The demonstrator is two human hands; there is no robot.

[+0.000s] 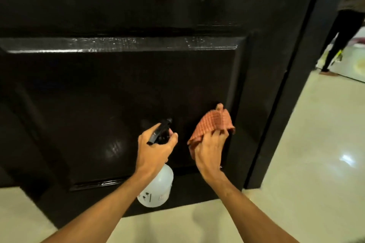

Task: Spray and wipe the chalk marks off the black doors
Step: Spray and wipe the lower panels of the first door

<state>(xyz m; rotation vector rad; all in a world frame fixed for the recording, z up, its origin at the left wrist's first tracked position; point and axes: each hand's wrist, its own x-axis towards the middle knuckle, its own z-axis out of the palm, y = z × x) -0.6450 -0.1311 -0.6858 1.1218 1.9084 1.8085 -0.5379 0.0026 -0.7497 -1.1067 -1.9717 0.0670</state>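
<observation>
Gripping with the left hand the neck of a translucent white plastic spray bottle, fingers curled round its black trigger head, nozzle aimed at the door and close to it, round body showing below the wrist. Clutching with the right hand a crumpled reddish-orange checked cloth, fingers bent over its lower folds, one fingertip poking up past the top edge, cloth held at the lower right corner of the panel; touching it or not, too blurred to tell. Held side by side, both hands, near but apart, before the lower recessed panel of a glossy black wooden door. Filling most of the view, that door, with a raised horizontal rail above the panel catching streaks of light, and a soft round glare low on the panel, left of the bottle. No telling, in the dim light, of any chalk marks on the dark surface. Standing just right of the door, a black door frame, upright from a pale glossy tiled floor. Showing at the upper right, beyond the frame, the dark-clad legs of another person on that floor.
</observation>
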